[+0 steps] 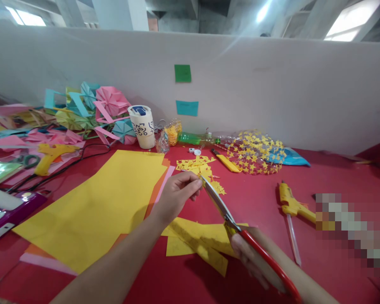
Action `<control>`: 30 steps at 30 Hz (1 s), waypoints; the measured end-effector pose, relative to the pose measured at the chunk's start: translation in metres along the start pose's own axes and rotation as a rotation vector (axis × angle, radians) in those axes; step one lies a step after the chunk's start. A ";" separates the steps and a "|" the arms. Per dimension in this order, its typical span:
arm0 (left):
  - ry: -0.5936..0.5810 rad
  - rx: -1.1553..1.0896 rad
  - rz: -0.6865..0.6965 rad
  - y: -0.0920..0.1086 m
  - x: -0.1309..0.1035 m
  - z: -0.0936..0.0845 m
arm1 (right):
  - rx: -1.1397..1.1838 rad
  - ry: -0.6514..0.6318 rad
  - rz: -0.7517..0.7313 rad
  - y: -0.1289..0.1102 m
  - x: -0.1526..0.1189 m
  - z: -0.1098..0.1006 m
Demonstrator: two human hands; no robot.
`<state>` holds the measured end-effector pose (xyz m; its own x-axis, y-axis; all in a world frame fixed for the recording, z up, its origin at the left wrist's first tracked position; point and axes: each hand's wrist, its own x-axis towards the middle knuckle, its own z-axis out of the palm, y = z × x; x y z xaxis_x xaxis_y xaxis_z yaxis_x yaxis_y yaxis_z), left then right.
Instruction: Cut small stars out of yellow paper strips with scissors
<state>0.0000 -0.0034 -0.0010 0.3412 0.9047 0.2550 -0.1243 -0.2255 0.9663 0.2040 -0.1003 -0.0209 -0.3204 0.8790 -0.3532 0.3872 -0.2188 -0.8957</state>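
At frame centre, the left hand (176, 195) pinches a small yellow paper piece (205, 174) between fingertips while the right hand (253, 255), closed round red-handled scissors (240, 230) (blades nearly shut), cuts above the red table (259, 202).

Red-handled scissors (240, 230), blades angled up-left and closing on a small yellow paper piece (205, 174) above the red table.

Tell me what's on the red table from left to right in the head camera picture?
Purple device → yellow glue gun → big yellow paper sheet → white cup → left hand → red-handled scissors in the right hand → second yellow glue gun.
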 end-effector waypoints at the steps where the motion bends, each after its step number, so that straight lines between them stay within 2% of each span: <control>1: 0.009 0.021 0.014 0.001 0.000 0.000 | -0.011 0.001 -0.005 0.001 0.000 0.001; 6: 0.079 0.128 0.075 0.005 -0.001 0.002 | -0.034 0.044 0.042 -0.012 -0.008 0.004; 11: 0.056 0.073 0.020 0.004 -0.001 0.004 | -0.033 0.070 -0.049 -0.026 -0.008 0.004; 16: -0.001 0.000 0.061 0.004 0.000 0.003 | -0.021 0.073 -0.076 -0.026 -0.006 0.003; 24: -0.003 0.002 0.076 0.004 -0.001 0.002 | -0.051 0.153 -0.043 -0.023 -0.007 0.006; 30: 0.009 0.015 0.065 0.004 -0.001 0.001 | -0.045 0.147 -0.039 -0.016 -0.006 0.005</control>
<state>0.0007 -0.0053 0.0027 0.3243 0.8914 0.3165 -0.1318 -0.2888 0.9483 0.1957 -0.1037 -0.0061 -0.2073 0.9396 -0.2723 0.4161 -0.1672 -0.8938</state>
